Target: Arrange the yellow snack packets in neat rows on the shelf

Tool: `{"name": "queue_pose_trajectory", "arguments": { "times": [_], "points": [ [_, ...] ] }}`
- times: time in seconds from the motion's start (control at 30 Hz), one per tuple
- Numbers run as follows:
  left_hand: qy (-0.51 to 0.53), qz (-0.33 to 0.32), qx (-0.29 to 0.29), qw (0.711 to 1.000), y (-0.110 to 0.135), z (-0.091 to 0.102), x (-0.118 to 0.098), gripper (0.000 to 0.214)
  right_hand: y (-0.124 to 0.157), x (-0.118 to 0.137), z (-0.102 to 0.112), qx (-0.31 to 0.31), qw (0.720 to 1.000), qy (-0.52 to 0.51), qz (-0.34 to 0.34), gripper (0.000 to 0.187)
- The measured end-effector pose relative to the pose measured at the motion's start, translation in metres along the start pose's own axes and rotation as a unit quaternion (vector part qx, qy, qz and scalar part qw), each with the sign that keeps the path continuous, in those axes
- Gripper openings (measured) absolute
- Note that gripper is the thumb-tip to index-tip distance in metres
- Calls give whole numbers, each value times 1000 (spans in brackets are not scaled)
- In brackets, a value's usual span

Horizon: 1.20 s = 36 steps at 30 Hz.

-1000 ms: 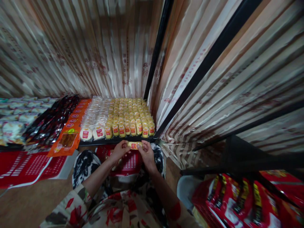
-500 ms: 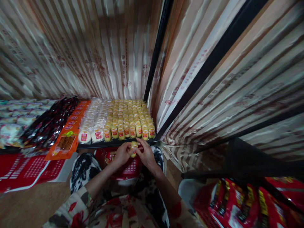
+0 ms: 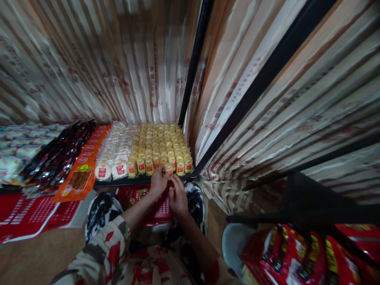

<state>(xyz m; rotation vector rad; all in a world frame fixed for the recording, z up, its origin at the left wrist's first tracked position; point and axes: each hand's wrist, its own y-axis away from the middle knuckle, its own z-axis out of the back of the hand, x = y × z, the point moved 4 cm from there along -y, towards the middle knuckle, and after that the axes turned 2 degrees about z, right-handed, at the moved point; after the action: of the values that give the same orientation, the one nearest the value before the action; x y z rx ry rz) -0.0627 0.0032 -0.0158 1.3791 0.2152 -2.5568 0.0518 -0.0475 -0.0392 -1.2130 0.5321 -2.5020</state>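
Observation:
My left hand (image 3: 159,181) pinches a small yellow wrapped snack cake (image 3: 169,169) with a red label. The cake is upright at the front of the yellow rows, on the front edge of the black shelf (image 3: 118,182). My right hand (image 3: 178,198) is just below and to the right, fingers stretched toward the cake's lower end; whether they touch it I cannot tell. Behind stand tight rows of matching yellow snack cakes (image 3: 160,138), labels facing me. Beneath my hands a red basket (image 3: 162,211) sits between my knees, with a few small packets in it.
Left of the yellow rows are round white wrapped cakes (image 3: 120,168), an orange packet (image 3: 86,158), dark glossy packets (image 3: 59,158) and white packets (image 3: 29,142). Black posts (image 3: 196,63) and pleated curtain (image 3: 133,71) rise behind. Red bags (image 3: 297,253) lie lower right, near a pale stool (image 3: 233,241).
Both hands held the yellow snack cake above the basket; the left has carried it forward to the shelf's front row. My right hand has let go, its fingers now straighter.

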Motion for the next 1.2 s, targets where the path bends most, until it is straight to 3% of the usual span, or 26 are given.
{"name": "queue_pose_trajectory", "arguments": {
  "times": [0.23,0.57,0.9,1.2],
  "points": [
    [-12,-27,-20,999,-7,-9,-7,22,-7,-18,7,-38,999,17,-26,41],
    [-9,-69,-48,996,-13,-21,-7,20,-8,-36,3,-34,998,28,-45,43],
    [-45,-80,-37,995,-10,-19,-10,26,-12,-37,4,-42,997,65,-25,41],
    [-70,-46,-5,997,-4,-25,-6,11,-9,-38,3,-54,996,74,-15,37]
  ]
}}
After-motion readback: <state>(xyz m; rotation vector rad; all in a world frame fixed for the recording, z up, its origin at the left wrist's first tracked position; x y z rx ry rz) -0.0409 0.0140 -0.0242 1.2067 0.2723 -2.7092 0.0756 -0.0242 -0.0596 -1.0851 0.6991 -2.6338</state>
